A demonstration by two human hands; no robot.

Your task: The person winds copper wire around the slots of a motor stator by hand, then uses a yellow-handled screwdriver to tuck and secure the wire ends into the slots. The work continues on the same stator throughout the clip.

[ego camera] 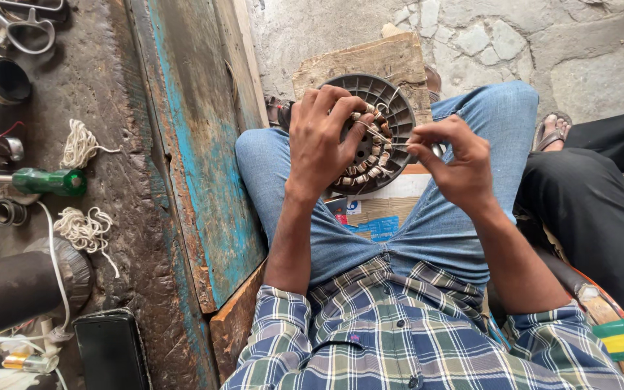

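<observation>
Stator: round dark motor stator (pixel 388 108) with a slotted rim and a ring of copper-coloured windings on its inner side; it stands tilted on edge between the knees, over the lap, against a worn wooden block (pixel 370 65)
Left hand: left hand (pixel 323 137) clasps the stator's left side, fingers curled over the rim and windings, thumb behind; it hides much of that side
Right hand: right hand (pixel 456 155) is pinched shut on a thin pale thread (pixel 377 131); the thread runs taut from the fingertips to the windings; something small and shiny shows at the fingertips, too small to tell what it is
Lap: blue jeans (pixel 442 217); a flattened cardboard box (pixel 377 217) lies between the thighs, under the stator; a checked shirt (pixel 399 332) fills the lower edge
Bench at left: peeling blue-painted board (pixel 196 144) beside the left thigh; beyond it a grimy work surface (pixel 120 108) carrying a green-handled screwdriver (pixel 45 181), two loose bundles of white string (pixel 84 227), scissors (pixel 16 25), a dark phone (pixel 110 350) and a thick dark pipe (pixel 9 289)
Right edge: another person's leg in black trousers (pixel 601 209), a sandalled foot (pixel 552 133) on the stone floor
</observation>
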